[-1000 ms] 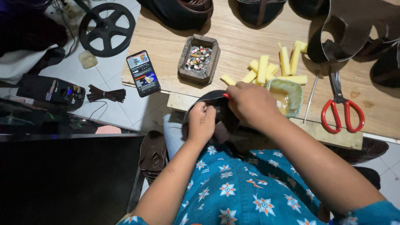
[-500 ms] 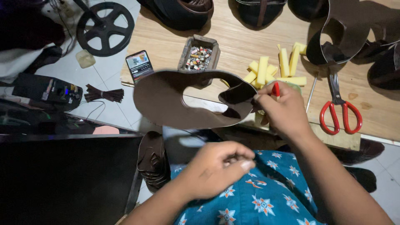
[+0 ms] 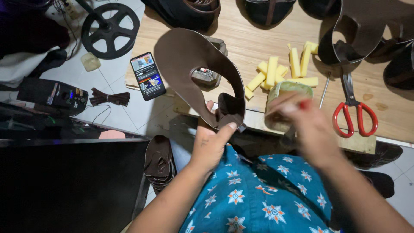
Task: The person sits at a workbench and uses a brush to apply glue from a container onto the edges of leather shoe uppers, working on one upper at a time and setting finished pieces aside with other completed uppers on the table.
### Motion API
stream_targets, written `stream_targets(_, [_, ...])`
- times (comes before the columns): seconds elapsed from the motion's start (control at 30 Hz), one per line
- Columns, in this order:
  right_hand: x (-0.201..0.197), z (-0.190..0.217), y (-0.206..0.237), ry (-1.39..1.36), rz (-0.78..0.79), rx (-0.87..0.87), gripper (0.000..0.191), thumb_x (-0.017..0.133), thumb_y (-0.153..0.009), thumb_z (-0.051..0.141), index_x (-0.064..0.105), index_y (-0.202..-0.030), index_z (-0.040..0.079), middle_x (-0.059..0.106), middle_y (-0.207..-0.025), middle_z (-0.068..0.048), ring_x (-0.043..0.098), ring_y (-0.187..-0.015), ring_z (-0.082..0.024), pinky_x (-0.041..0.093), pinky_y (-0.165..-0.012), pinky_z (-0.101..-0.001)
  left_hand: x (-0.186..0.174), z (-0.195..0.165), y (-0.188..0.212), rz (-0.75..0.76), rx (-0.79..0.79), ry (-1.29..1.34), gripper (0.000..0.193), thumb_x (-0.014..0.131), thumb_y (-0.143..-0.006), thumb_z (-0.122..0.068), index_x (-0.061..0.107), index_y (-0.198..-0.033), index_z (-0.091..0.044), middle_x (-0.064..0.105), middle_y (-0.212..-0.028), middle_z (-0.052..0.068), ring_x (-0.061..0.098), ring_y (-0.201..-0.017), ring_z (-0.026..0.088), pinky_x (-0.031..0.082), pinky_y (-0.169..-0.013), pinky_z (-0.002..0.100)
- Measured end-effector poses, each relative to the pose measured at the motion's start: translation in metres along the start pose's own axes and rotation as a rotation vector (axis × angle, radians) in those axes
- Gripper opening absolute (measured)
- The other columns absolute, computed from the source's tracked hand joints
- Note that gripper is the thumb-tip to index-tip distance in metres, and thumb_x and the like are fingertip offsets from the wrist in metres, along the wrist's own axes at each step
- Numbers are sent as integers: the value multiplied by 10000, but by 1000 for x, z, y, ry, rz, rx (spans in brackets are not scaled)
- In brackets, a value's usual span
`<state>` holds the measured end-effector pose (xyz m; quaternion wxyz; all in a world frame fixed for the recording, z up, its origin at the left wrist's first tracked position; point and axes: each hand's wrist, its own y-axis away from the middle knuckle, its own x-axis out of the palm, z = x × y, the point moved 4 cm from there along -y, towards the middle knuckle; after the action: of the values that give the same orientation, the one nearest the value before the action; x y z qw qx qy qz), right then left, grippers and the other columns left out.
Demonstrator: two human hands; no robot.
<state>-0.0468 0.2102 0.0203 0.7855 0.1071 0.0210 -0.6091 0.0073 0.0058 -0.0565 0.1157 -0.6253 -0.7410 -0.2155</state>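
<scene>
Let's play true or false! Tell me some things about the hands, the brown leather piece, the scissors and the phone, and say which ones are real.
1. The left hand holds the brown leather piece by its lower end. True.
2. The scissors have blue handles. False: the handles are red, and they lie on the wooden board.
3. The phone lies face up with its screen lit. True.
4. The right hand grips the scissors. False: it is blurred, beside a round container, apart from the scissors.
5. The yellow sticks lie on the tiled floor. False: they lie on the wooden board.
</scene>
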Motion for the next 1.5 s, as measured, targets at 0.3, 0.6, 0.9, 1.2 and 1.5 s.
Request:
stream_targets(0.3, [8,62,25,416,250,-494,194,655,-957,188,666,-1082,39,673,-1030,-86,682,-968,-193,541,-860,-341,-16,-7,14,211,-100,-156,917,649,-866,-94,127,-1610,30,519,-1408,175,549,-1287,232,418,-1120,397])
stream_targets(0.6, [34,39,8,390,275,-475,200,733,-901,177,720,-1057,53,710,-1016,-68,704,-922,-189,548,-802,-312,-18,-10,30,366,-190,-131,861,688,-874,-117,301,-1614,90,514,-1386,173,503,-1253,234,405,-1094,406])
stream_targets(0.9, [-1,40,33,177,50,-501,142,623,-1009,95,655,-1101,-7,664,-1060,-115,676,-918,-183,567,-838,-311,-22,-8,35,282,-84,-181,878,672,-890,-90,159,-1596,3,485,-1508,156,484,-1395,219,371,-1179,365])
stream_targets(1.2, [-59,15,5,838,-270,-427,204,775,-969,151,701,-1089,4,686,-1013,-156,680,-832,-243,537,-704,-339,-32,4,23,58,-90,-139,774,569,-917,-52,197,-1597,-35,513,-1490,133,527,-1326,211,413,-1118,365])
stream_targets(1.5, [-64,-41,-11,701,-251,-334,156,783,-1008,170,732,-1091,48,709,-1026,-124,686,-843,-226,527,-739,-324,-27,7,19,-42,-119,-121,583,556,-994,-177,353,-1530,-66,528,-1444,149,580,-1227,222,511,-990,377])
